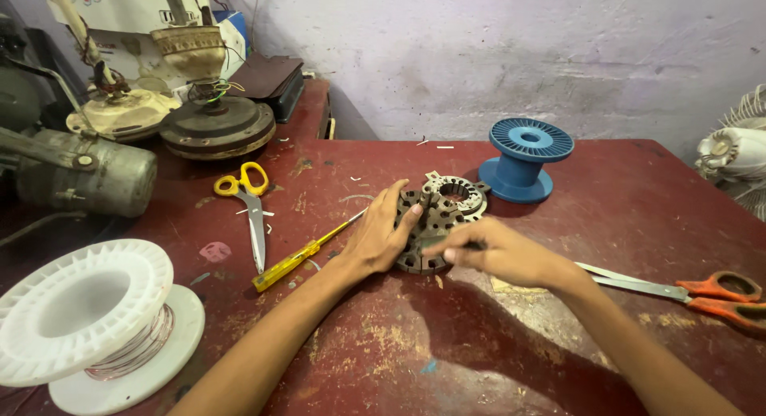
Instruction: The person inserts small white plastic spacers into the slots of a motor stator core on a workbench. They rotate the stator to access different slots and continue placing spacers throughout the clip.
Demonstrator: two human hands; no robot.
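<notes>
On the red table (pixel 558 224), mid-bench, a slotted metal stator (pixel 437 216) lies flat. Left hand (pixel 381 236) rests on its left edge, fingers spread loosely. Right hand (pixel 499 252) pinches its near rim with fingertips together. Yellow screwdriver (pixel 299 256) lies just left.

Around the metal ring (pixel 437 216), bare table (pixel 447 344) lies open in front, while a screwdriver (pixel 307 252) crowds its left, a blue spool (pixel 523 159) stands behind, and orange scissors (pixel 678 287) lie right
</notes>
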